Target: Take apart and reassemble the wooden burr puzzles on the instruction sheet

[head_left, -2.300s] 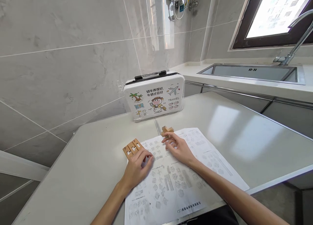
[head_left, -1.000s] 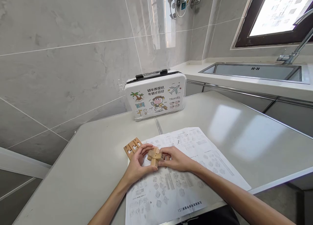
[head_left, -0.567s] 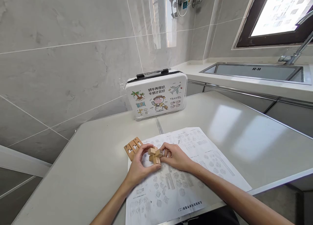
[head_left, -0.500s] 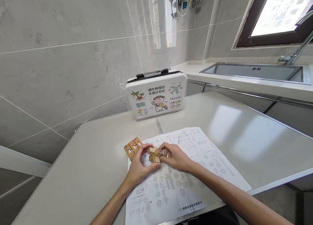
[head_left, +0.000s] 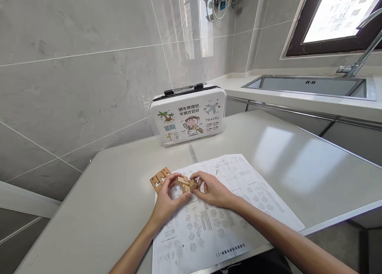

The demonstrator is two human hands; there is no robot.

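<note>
Sheet (head_left: 209, 252): white paper printed with rows of small grey diagrams, spread flat beneath both hands and overhanging the near edge.
Left hand (head_left: 167, 199): thumb and fingers curved wide, the grip grasping the puzzle (head_left: 185, 183) from its left side.
Right hand (head_left: 213, 190): thumb and bent fingers pinch the right end; this grip also has hold of it.
Puzzle place: between the two hands, above the middle of the sheet.
Puzzle look: bare wood, pale honey on some faces and darker tan on others; short, square-cut bars set crosswise, tilted, with blunt ends jutting out. Whether every bar is locked together cannot be told, as fingers cover parts.
Slats (head_left: 160, 180): three flat, brown wooden pieces side by side, just beyond the left fingers, with cut-outs through them and dark marks near their far ends.
Surface (head_left: 89, 210): smooth, glossy, off-white, with a narrow seam running toward the case (head_left: 193, 115).
Case: white, upright, black-handled, clear-wrapped, cartoon-printed, against the grey tiled wall (head_left: 89, 27).
Sink (head_left: 298, 92): metal-rimmed, far right, below the window (head_left: 331, 15).
</note>
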